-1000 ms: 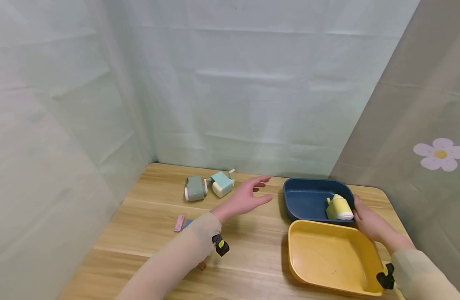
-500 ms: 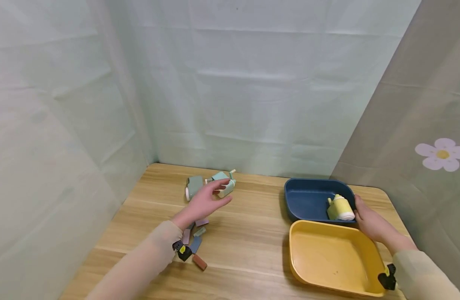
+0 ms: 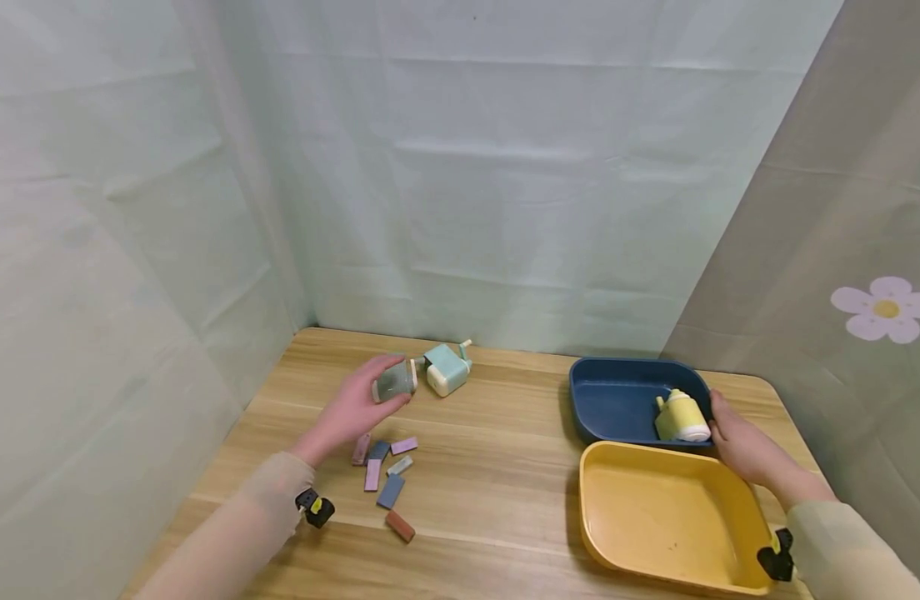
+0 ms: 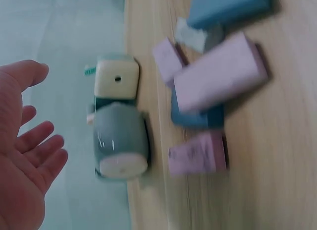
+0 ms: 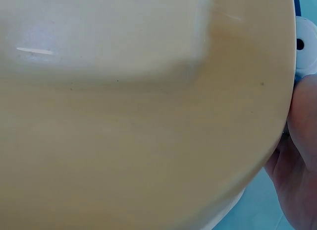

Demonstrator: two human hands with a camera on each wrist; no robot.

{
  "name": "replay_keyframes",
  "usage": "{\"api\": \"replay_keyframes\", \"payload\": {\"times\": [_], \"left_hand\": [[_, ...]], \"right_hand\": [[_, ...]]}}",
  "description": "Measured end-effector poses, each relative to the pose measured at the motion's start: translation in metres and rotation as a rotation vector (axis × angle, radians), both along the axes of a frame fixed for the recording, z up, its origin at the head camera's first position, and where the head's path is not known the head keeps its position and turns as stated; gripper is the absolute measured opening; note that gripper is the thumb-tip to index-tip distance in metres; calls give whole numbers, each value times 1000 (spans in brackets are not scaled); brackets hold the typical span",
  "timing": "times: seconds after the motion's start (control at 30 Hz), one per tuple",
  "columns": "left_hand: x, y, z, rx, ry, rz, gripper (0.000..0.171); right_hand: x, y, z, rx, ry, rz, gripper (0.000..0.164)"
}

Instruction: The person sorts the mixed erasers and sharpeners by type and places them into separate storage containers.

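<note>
My left hand is at a grey-green crank pencil sharpener, thumb and fingers spread to either side of it. In the left wrist view the left hand shows its fingers apart, with nothing between them, beside the grey-green sharpener. A light-blue and cream pencil sharpener stands just to its right. My right hand rests against the right side of the dark blue tray. Inside that tray, a yellow and white pencil sharpener leans near the hand.
A yellow tray sits in front of the blue one. Several small blocks that look like erasers lie scattered left of centre, among them a red-brown block and a blue block. A hanging cloth backs the wooden table.
My left hand has moved left, away from the trays, past the light-blue sharpener to the grey-green one, uncovering the small blocks. The right hand stays at the blue tray.
</note>
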State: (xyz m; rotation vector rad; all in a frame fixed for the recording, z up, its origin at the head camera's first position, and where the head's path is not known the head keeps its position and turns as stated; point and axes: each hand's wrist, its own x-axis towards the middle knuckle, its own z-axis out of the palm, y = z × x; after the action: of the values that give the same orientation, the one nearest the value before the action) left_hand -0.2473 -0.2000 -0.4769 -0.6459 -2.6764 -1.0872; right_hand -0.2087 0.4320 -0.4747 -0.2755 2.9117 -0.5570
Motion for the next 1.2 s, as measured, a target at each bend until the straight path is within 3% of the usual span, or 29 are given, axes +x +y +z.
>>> {"api": "replay_keyframes", "payload": {"times": [0.23, 0.43, 0.73, 1.2], "left_hand": [[-9, -15, -1, -225, 98, 27, 76], [-17, -21, -4, -367, 105, 35, 83], [-27, -23, -6, -462, 12, 83, 90], [-37, -13, -8, -518, -64, 100, 93]], "right_hand": [[0, 0, -2, -27, 10, 15, 64], [-1, -1, -5, -23, 16, 12, 64], [-2, -4, -5, -31, 6, 3, 64], [-5, -4, -7, -28, 7, -9, 65]]}}
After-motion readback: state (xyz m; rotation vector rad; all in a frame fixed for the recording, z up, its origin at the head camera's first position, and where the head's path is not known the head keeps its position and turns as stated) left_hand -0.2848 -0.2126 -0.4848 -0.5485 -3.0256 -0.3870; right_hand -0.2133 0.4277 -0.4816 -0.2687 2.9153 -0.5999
